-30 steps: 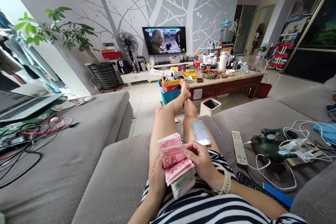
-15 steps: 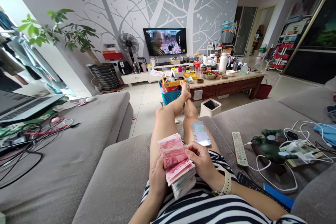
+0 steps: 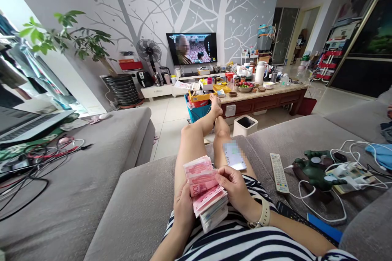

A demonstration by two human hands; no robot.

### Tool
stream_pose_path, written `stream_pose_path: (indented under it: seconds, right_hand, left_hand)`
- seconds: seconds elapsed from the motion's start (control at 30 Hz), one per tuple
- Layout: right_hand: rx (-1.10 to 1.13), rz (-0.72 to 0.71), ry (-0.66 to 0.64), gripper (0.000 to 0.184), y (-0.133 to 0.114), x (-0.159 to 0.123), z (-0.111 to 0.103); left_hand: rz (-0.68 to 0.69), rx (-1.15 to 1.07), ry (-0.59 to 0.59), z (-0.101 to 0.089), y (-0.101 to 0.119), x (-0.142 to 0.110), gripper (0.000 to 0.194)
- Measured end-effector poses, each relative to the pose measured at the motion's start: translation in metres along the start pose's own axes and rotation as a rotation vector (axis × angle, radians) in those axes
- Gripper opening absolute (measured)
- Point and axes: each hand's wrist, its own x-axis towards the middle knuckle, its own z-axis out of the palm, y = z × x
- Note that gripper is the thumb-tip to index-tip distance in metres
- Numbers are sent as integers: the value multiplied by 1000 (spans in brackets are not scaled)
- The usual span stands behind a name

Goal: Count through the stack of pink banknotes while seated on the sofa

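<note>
Banknotes [image 3: 205,189], a thick pink stack of them, sit in my lap at the front edge of the grey sofa [image 3: 137,195], resting on the striped dress. My left hand [image 3: 183,208] is wrapped around the bottom of the stack from below, fingers closed on it, and my right hand [image 3: 234,187] has thumb and fingers pinched on the top notes, which are fanned out a bit.

If I'm counting, I reckon the trick is keeping the left grip firm so the pile doesn't slide, and peeling one note at a time with the right thumb.

A phone [image 3: 234,155] lies on my right thigh just past the stack, screen blurred. A white remote [image 3: 278,172] is on the cushion to the right, near a green toy [image 3: 315,169] and tangled cables.

Readable stuff: "100" on the top note, that's it. The TV [image 3: 192,48] text is too small.
</note>
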Motion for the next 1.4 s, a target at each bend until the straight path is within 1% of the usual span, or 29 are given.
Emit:
stream_pose_path:
  seconds: [0.17, 0.33, 0.53, 0.63, 0.77, 0.9, 1.0, 1.13, 1.17, 1.27, 1.33, 1.4]
  right_hand:
    - [1, -2, -4, 22, 2, 0, 0]
    - [-3, -4, -11, 22, 2, 0, -1]
    - [13, -3, -13, 21, 2, -1, -1]
    - [9, -8, -7, 21, 3, -1, -1]
    - [7, -8, -2, 20, 2, -1, -1]
    - [13, -10, -5, 20, 1, -1, -1]
    - [19, -6, -9, 22, 1, -2, -1]
    - [47, 19, -28, 28, 1, -1, 0]
    - [53, 22, -24, 28, 1, -1, 0]
    - [58, 30, 34, 28, 3, 2, 0]
    - [64, 39, 85, 30, 5, 5, -1]
    - [66, 44, 99, 31, 7, 7, -1]
  left_hand:
    - [-2, 10, 31, 4, 7, -2, 22]
    - [8, 12, 53, 5, 9, -4, 24]
    - [-4, -65, 21, 4, 7, -4, 19]
    - [-16, -93, 26, 5, 7, -5, 15]
    - [-26, -114, 31, 7, 10, -7, 12]
    - [-25, -98, 34, 10, 16, -9, 14]
    - [-64, -106, 53, 10, 17, -7, 14]
    - [-141, -174, 126, 9, 12, -4, 17]
    - [-153, -194, 117, 9, 10, -3, 19]
    - [-177, -257, 33, 8, 4, -3, 27]
    - [-185, -281, -18, 7, 1, -3, 28]
    - [-186, -288, -53, 6, -1, -3, 27]
